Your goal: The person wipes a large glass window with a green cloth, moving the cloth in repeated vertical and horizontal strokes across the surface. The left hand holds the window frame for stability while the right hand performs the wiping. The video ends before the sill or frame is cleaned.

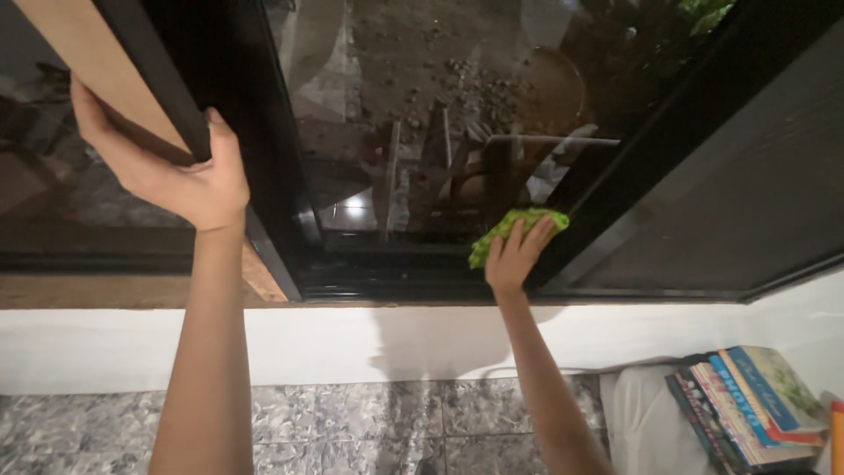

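The person was wiping the dark glass pane of a sliding window with a green cloth. The cloth lay flat against the glass at its lower right corner, close to the black frame and just above the bottom rail. How much of the pane was already wiped I cannot tell, because the glass was full of reflections. Judging from the low position of the cloth, the work seemed to be at the bottom edge of the pane, and the corner and the rail were probably not yet finished.

The right hand was stretched up and forward with the arm nearly straight. Its fingers were spread and pressed on the cloth, so the grip was open and flat, pushing more than holding. The left hand was raised higher and more to the left. Its grip was closed around the lower end of a black-edged wooden panel, with the thumb on one side and the fingers behind it.

Below the window were a white wall, a grey stone floor and a stack of books at the right.
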